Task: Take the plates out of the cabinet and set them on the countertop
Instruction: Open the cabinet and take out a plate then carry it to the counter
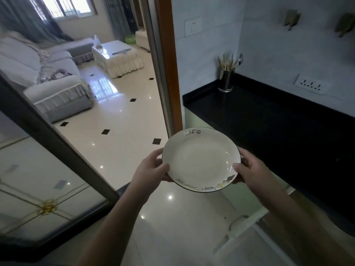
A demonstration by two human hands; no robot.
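currently: plate [200, 160], lower centre, gripped at opposite rims by left hand [151, 169] and right hand [249, 167], fingers curled; countertop [269, 116] lies right, nearer right hand.

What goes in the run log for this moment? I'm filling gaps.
phase: carrying | plate: held by left hand and right hand | countertop: no plates seen yet

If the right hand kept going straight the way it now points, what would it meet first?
Probably nothing soon: the right hand, gripping the white round plate, points up-left along the black countertop edge; beyond that, perhaps the brown door frame. Depth is unclear.
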